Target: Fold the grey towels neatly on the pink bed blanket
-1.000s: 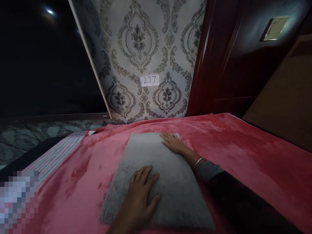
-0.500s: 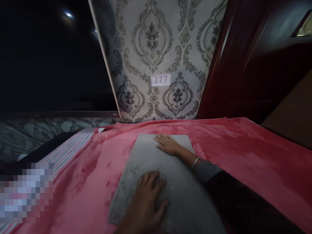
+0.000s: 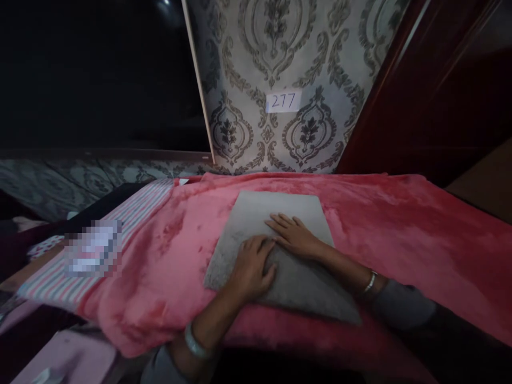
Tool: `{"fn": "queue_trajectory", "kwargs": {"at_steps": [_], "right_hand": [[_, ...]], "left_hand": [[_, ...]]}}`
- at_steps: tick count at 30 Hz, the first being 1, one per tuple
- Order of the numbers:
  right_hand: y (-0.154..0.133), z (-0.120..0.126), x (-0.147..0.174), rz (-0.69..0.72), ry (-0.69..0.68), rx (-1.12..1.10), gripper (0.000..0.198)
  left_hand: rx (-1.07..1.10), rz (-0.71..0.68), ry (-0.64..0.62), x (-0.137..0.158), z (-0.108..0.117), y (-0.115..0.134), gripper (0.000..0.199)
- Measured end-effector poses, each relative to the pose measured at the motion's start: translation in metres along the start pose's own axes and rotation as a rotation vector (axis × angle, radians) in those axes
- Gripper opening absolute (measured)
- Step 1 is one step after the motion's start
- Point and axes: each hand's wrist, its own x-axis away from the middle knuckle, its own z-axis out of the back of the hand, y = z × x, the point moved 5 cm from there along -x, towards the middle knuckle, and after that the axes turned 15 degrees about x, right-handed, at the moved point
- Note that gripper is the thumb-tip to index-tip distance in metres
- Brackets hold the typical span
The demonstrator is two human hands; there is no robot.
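Note:
A grey mat (image 3: 308,288) with a fuzzy, plush-looking surface and straight edges lies flat on a pink plush blanket (image 3: 176,256). My left hand (image 3: 253,266) rests on the mat's left-middle part, its fingers loosely bent and its thumb apart. Just beyond and to the right, my right hand (image 3: 294,236) lies flat on the mat with fingers stretched out. The tips of the two hands come close together near the mat's middle; whether they touch is unclear. Neither hand grips anything.
A striped cloth (image 3: 148,205) borders the blanket on the left, with a pixelated item (image 3: 94,249) on it. A large dark screen (image 3: 100,80) hangs at the back left. A paper label reading 277 (image 3: 284,101) is on the patterned wall. Dark red wood (image 3: 420,96) stands right.
My right hand has drawn back from the mat's far edge towards its middle. My left hand sits further forward on the mat, nearer the right. The view has shifted, showing the mat's near edge.

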Motion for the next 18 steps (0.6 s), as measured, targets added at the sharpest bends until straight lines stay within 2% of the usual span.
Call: {"fn": "queue_trajectory", "kwargs": {"at_steps": [2,4,8,11,15,18], "right_hand": [[-0.006,-0.003,0.012,-0.027,0.048,0.033,0.057],[-0.008,-0.003,0.015,-0.062,0.074,0.060,0.056],[-0.011,0.003,0.019,-0.159,-0.031,0.058,0.057],[-0.019,0.007,0.040,-0.242,-0.101,0.035,0.060],[-0.032,-0.001,0.078,-0.290,-0.046,0.047,0.065],[-0.033,-0.009,0.096,-0.336,0.006,0.048,0.065]], "left_hand": [[-0.080,0.069,-0.010,-0.002,-0.002,-0.004,0.057],[-0.150,0.122,-0.082,-0.005,-0.007,-0.007,0.062],[-0.235,0.163,-0.197,-0.008,-0.012,-0.008,0.067],[-0.286,0.170,-0.220,-0.009,-0.013,-0.008,0.066],[-0.311,0.158,-0.262,-0.011,-0.012,-0.010,0.069],[-0.296,0.135,-0.310,-0.010,-0.006,-0.018,0.071]]}}
